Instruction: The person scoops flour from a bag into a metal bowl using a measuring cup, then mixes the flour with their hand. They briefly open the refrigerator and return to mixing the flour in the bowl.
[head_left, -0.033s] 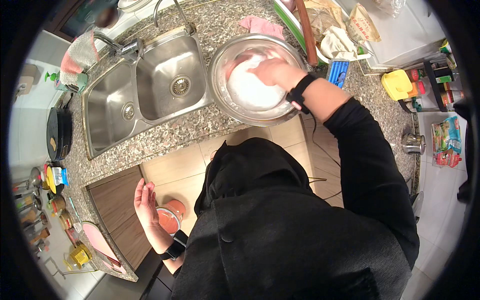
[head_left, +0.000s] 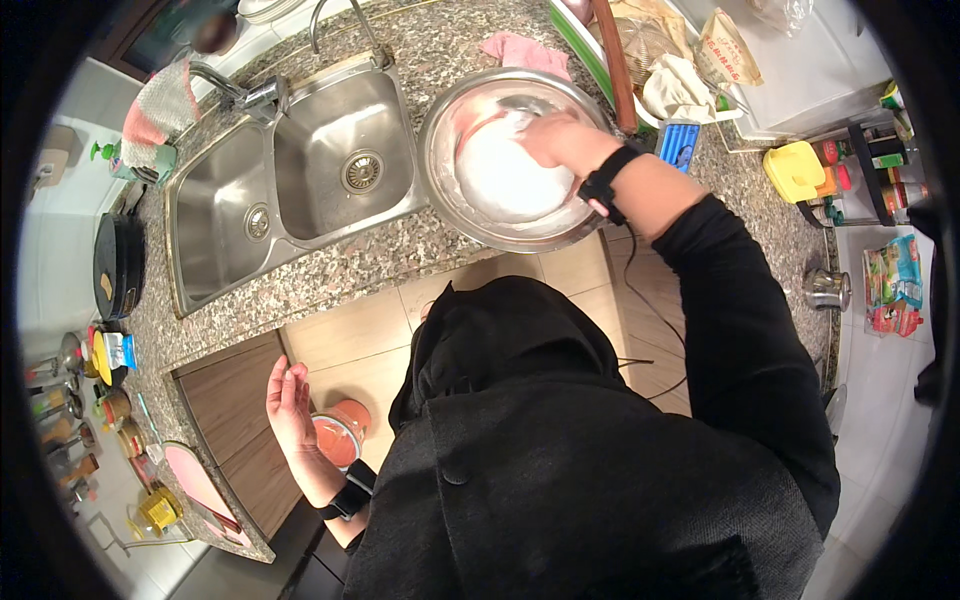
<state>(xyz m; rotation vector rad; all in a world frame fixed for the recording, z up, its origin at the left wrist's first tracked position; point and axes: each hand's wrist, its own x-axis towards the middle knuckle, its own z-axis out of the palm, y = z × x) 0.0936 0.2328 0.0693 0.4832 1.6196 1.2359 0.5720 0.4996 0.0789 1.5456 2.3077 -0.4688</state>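
A large metal bowl [head_left: 434, 185] stands on the counter to the right of the sink. Inside it lies a bright white mass [head_left: 505, 180]; glare hides whether this is flour or dough. My right hand [head_left: 555, 142] reaches down into the bowl from the right, at the mass's upper right side. Its fingers are blurred and partly hidden, so their grip does not show. Away from the counter, my left hand [head_left: 290, 410] hangs in the air at lower left, fingers loosely stretched and nothing in them. Below it on the floor is a reddish bucket [head_left: 342, 430].
A double steel sink [head_left: 345, 140] with a faucet [head_left: 262, 100] lies left of the bowl. Behind the bowl is a pink cloth [head_left: 525, 52]. A phone [head_left: 680, 145] and a wooden stick [head_left: 613, 65] are close on its right. A cable hangs from my right wrist.
My right hand has shifted slightly within the bowl, toward the right, baring more of the bowl's far inner wall. The left hand stays almost still.
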